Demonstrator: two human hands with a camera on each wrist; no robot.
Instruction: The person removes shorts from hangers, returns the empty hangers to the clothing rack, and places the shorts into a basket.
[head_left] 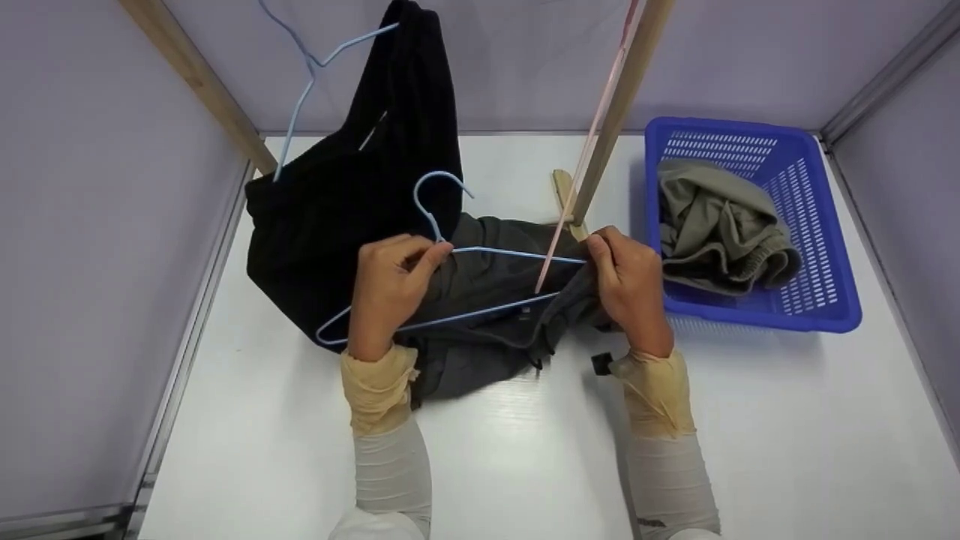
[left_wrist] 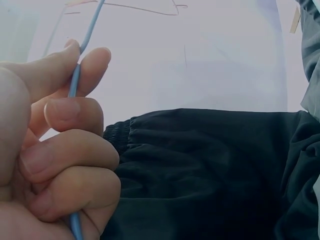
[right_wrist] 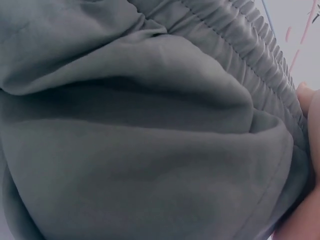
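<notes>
Charcoal-grey soft cloth garment with gathered waistband point(head_left: 480, 367), at centre over the white table point(head_left: 517, 465), its right edge pinched in the right hand point(head_left: 628, 279), apparently to keep the cloth against the pale-blue wire hanger point(head_left: 480, 309), whose neck the left hand point(head_left: 391, 289) clamps between thumb and curled fingers, seemingly to steady the frame. Far left, a black cloth garment point(head_left: 345, 232) hangs spread on a second blue wire hanger point(head_left: 296, 124); right, a perforated blue plastic basket point(head_left: 652, 195) contains a crumpled olive-grey garment point(head_left: 712, 217), presumably for keeping.

Downward head view shares hanger point(left_wrist: 75, 80) with left wrist's
</notes>
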